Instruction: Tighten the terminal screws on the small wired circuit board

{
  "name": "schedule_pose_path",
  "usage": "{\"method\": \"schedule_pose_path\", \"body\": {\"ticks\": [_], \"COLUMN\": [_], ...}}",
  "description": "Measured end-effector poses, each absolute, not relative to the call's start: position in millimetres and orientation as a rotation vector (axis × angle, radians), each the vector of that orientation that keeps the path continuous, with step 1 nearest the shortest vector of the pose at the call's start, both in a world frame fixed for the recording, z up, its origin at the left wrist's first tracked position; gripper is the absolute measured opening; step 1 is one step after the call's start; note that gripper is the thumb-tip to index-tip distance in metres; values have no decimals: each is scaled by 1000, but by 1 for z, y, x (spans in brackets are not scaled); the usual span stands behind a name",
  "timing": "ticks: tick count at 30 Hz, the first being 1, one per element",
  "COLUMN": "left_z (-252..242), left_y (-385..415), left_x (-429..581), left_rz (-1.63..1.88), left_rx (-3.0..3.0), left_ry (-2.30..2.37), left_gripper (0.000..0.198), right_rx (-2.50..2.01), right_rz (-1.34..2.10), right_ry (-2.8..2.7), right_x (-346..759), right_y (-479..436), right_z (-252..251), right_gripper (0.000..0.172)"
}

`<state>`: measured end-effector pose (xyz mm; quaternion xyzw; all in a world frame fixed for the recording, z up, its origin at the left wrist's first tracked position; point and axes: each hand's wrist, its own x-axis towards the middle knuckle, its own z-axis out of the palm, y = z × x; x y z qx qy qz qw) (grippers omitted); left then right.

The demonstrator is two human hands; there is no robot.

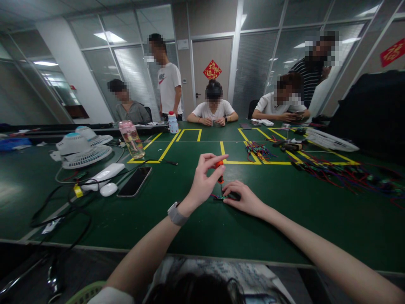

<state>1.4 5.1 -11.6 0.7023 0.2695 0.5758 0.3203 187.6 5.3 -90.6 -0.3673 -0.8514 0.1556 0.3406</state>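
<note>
My left hand pinches an orange-handled screwdriver upright, its tip pointing down at a small circuit board on the green table. A grey watch sits on that wrist. My right hand lies low on the table, fingers pressed together on the small board and a dark part beside it, holding them down.
A black phone, white mouse, white power strip and black cables lie to the left, with two white fans and a pink-capped bottle. Tangled coloured wires spread right. Several people sit or stand at the far side.
</note>
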Motion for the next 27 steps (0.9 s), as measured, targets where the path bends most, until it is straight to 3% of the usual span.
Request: {"method": "schedule_pose_path", "body": {"ticks": [7,14,20,27], "left_z": [-7,-10,-10,-9], "left_y": [4,4,3,1], "left_x": [0,2,1,1], "left_rz": [1315,1525,1461,1617], "left_rx": [1778,1995,2030,2074], "left_ry": [523,673,594,780], "left_gripper": [38,36,37,22], "right_rx": [-954,-971,-966,-953], "right_rz": [396,404,400,409], "right_ry": [-2218,-2222,-2227,-2224], "right_x": [188,188,187,188], "right_y": [4,5,4,5], "right_z": [-89,-90,-88,-89], "right_gripper": [5,5,5,5]}}
